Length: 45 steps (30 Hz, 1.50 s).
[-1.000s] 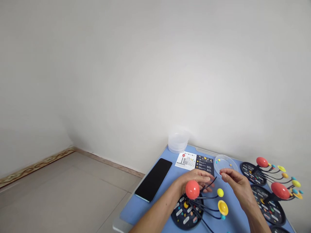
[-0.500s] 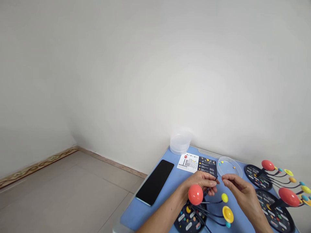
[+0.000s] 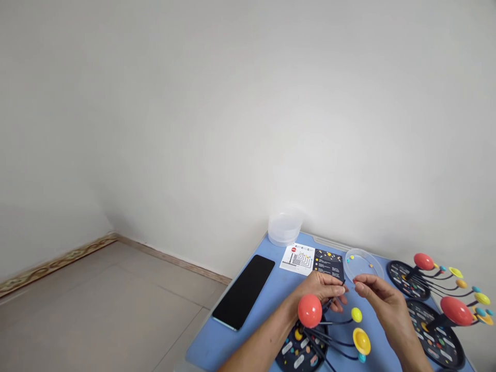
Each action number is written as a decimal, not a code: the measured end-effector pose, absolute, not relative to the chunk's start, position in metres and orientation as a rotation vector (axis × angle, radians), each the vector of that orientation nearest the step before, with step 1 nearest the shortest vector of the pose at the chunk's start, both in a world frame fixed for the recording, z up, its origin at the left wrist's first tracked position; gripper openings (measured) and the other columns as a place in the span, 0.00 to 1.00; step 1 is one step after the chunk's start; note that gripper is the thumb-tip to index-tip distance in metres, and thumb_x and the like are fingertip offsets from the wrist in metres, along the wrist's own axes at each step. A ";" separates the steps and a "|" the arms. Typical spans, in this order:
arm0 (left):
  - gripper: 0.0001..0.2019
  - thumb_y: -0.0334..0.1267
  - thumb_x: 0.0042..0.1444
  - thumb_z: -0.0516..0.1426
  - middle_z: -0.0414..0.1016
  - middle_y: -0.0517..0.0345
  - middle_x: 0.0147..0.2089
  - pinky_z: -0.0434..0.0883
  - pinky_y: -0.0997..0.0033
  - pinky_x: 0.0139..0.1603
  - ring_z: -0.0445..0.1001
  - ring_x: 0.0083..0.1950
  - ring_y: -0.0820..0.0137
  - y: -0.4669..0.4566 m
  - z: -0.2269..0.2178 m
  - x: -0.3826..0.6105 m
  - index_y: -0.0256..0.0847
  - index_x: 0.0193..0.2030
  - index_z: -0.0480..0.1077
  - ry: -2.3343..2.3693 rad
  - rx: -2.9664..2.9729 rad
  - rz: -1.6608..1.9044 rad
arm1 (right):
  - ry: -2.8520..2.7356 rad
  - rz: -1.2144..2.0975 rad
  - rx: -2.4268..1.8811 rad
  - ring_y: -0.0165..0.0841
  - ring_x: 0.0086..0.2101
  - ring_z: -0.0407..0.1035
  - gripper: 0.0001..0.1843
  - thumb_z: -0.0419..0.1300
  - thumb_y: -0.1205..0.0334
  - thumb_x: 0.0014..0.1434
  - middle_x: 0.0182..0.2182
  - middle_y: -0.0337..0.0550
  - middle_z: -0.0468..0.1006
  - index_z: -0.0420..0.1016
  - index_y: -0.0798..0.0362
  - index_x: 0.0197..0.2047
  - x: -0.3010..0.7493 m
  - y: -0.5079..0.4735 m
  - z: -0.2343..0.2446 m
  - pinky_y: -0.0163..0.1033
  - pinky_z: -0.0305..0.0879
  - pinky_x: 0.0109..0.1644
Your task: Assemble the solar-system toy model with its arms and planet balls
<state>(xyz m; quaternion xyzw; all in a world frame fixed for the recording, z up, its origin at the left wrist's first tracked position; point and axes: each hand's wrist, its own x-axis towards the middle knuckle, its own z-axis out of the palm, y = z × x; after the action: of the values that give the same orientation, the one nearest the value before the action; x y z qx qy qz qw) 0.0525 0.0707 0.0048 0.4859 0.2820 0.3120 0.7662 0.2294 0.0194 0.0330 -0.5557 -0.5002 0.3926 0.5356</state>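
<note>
A solar system model (image 3: 310,311) with a red ball, black rods and yellow balls stands on a round black base (image 3: 298,351) at the near edge of the blue table (image 3: 251,330). My left hand (image 3: 323,289) reaches over the red ball and pinches the tip of one black rod. My right hand (image 3: 377,295) is just to its right, fingers pinched together near that rod tip; what they hold is too small to make out. A clear shallow dish (image 3: 362,263) with a few small coloured beads lies just behind the hands.
A black phone (image 3: 244,291) lies on the table's left side. An instruction leaflet (image 3: 315,261) and a clear plastic tub (image 3: 284,227) sit by the wall. Two more assembled models (image 3: 449,305) stand at the right. Tiled floor lies to the left.
Both hands have drawn closer together at the rod tip. The view has shifted slightly; the objects on the table stay in place.
</note>
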 end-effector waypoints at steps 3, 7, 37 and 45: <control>0.26 0.53 0.34 0.70 0.78 0.58 0.26 0.68 0.70 0.30 0.75 0.25 0.72 0.071 0.004 0.053 0.33 0.35 0.77 0.620 1.099 0.664 | -1.146 0.990 -1.303 0.36 0.34 0.71 0.18 0.72 0.48 0.40 0.30 0.41 0.80 0.82 0.51 0.31 0.229 0.018 0.034 0.36 0.69 0.39; 0.26 0.54 0.34 0.69 0.77 0.58 0.26 0.68 0.69 0.31 0.75 0.24 0.72 0.072 0.002 0.054 0.33 0.33 0.77 0.625 1.138 0.663 | -1.064 1.086 -1.241 0.33 0.32 0.69 0.17 0.73 0.50 0.40 0.28 0.40 0.80 0.82 0.51 0.32 0.230 0.019 0.031 0.36 0.68 0.39; 0.21 0.53 0.37 0.66 0.75 0.59 0.24 0.69 0.65 0.33 0.71 0.22 0.72 0.069 0.003 0.054 0.34 0.27 0.76 0.659 1.205 0.661 | -1.175 0.991 -1.281 0.37 0.34 0.73 0.15 0.71 0.50 0.43 0.30 0.42 0.82 0.83 0.49 0.32 0.221 0.023 0.024 0.40 0.71 0.41; 0.23 0.53 0.34 0.67 0.73 0.60 0.23 0.70 0.64 0.33 0.71 0.23 0.71 0.068 0.003 0.055 0.33 0.29 0.76 0.691 1.198 0.668 | -1.495 0.662 -1.190 0.40 0.38 0.74 0.11 0.67 0.51 0.50 0.34 0.45 0.82 0.83 0.48 0.32 0.222 0.023 0.024 0.41 0.73 0.43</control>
<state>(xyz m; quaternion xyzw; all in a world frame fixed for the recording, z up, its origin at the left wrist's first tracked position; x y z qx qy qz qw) 0.0555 0.0681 0.0027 0.5419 0.3124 0.3019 0.7195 0.2221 0.0226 0.0244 -0.4988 -0.6264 0.2775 0.5309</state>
